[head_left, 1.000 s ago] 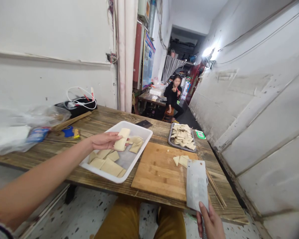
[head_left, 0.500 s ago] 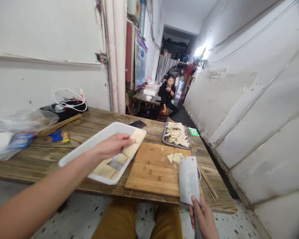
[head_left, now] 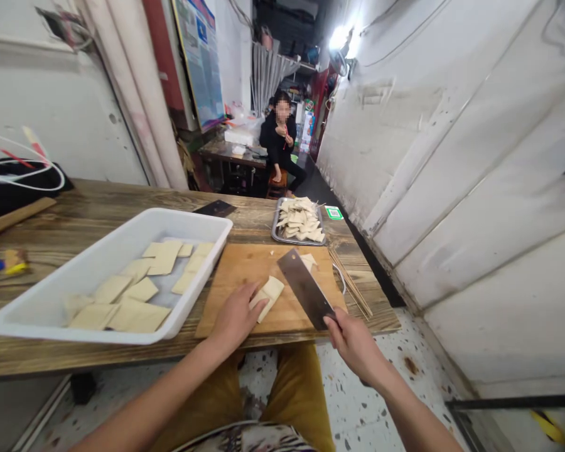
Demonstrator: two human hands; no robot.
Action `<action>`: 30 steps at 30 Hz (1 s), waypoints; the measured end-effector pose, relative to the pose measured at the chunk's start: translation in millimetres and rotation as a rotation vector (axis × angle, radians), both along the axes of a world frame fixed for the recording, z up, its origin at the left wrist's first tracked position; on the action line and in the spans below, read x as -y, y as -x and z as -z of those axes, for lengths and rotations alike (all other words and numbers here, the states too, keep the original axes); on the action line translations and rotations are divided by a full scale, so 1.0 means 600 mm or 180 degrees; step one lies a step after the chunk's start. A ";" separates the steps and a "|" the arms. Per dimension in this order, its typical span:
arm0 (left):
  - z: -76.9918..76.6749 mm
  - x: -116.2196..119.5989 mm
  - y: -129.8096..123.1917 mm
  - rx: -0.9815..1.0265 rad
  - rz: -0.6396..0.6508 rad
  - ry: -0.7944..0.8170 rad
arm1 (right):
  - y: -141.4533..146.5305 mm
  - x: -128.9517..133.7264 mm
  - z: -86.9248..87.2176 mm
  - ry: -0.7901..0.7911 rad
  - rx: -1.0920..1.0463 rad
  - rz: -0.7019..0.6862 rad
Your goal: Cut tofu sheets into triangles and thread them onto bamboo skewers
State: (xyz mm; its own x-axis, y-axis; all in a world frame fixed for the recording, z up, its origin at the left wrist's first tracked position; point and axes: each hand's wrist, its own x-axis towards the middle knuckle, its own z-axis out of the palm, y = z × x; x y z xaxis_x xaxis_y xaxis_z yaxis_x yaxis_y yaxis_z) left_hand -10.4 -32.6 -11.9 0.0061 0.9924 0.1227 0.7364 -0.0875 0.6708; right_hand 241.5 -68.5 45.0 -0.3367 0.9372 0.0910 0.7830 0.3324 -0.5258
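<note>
My left hand (head_left: 238, 312) is on the cutting board (head_left: 230, 267), its thumb and fingers closed on a pale, flat slice that looks like dried tofu (head_left: 270, 290). The slice lies on the wood. My right hand (head_left: 353, 336) grips the handle of a cleaver (head_left: 304, 287), whose broad blade slants above the board, just right of the slice and apart from it. Behind the blade, partly hidden, are cut pieces (head_left: 307, 260) of the same pale food. Several square slices (head_left: 164, 258) lie in the white plastic tub (head_left: 188, 216) to the left.
A metal tray (head_left: 276, 233) heaped with cut pieces stands beyond the board. Thin skewers (head_left: 353, 285) lie to its right, and a dark phone (head_left: 216, 208) behind the tub. A person (head_left: 282, 141) sits farther back. A wall (head_left: 433, 163) runs along the right.
My left hand has brought the slice from over the tub down onto the board. The cleaver in my right hand has turned from upright to slanting left over the board. The view has shifted.
</note>
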 end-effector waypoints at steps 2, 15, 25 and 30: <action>0.014 0.025 0.008 -0.0204 0.0071 -0.0421 | 0.004 -0.008 -0.009 -0.0041 0.0508 -0.0214; 0.062 0.049 0.006 -0.0471 0.0285 -0.1812 | 0.045 -0.038 -0.061 0.0177 0.1960 -0.0828; 0.051 0.052 0.010 -0.0705 0.0357 -0.1948 | 0.050 -0.044 -0.074 0.0328 0.2091 -0.0930; 0.053 0.051 0.009 -0.0616 0.0362 -0.1922 | 0.059 -0.048 -0.073 0.0377 0.2315 -0.1031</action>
